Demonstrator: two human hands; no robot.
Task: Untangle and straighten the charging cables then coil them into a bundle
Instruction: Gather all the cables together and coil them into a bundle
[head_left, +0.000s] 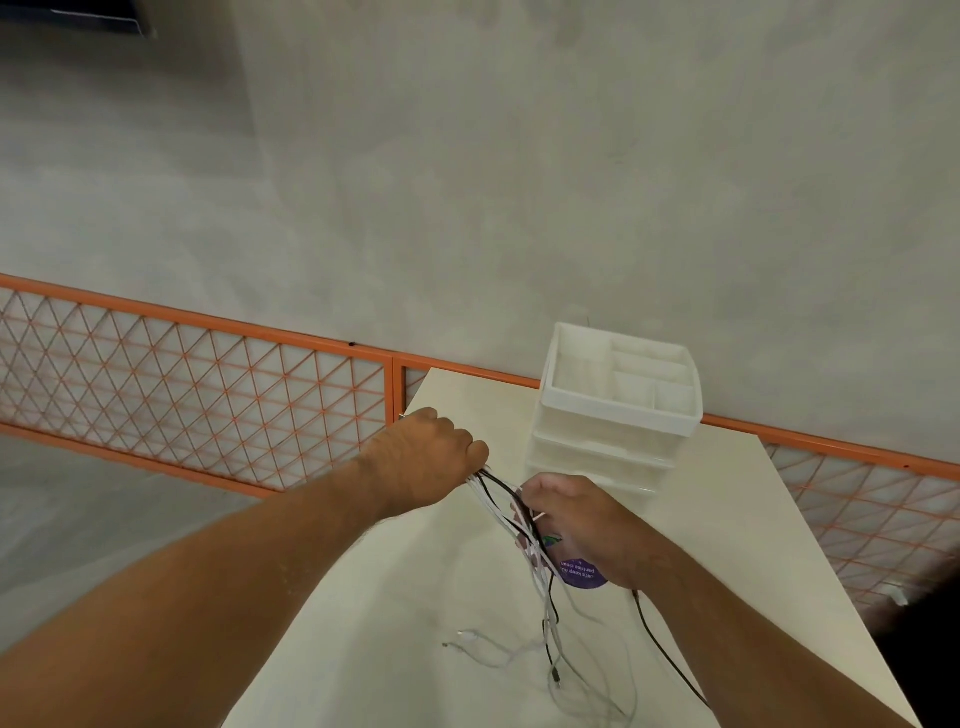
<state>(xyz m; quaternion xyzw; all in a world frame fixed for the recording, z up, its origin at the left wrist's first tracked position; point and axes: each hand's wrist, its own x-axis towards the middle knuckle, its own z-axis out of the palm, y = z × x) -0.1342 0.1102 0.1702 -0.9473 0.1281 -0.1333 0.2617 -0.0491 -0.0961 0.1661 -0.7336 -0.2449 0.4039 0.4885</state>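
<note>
charging cables (500, 506) run as one gathered bunch between two hands held above the white table (384, 597). the left hand (426, 457) is a closed fist round the upper ends, and the right hand (576, 525) has its fingers curled round the same bunch a little lower. between the fists the strands lie roughly side by side, so the straightening looks partly done. below the right hand they cross one another and trail loose onto the table, with two white plug ends (461, 634) lying apart from the rest. that lower stretch needs untangling and no coil has been started, so i judge the task under half done. counted: two hands, one table, one white drawer organiser (621, 405) standing just behind the hands, and one round purple label (584, 574) under the right hand. at least two cables are black and several are white, but the exact number cannot be told.
</note>
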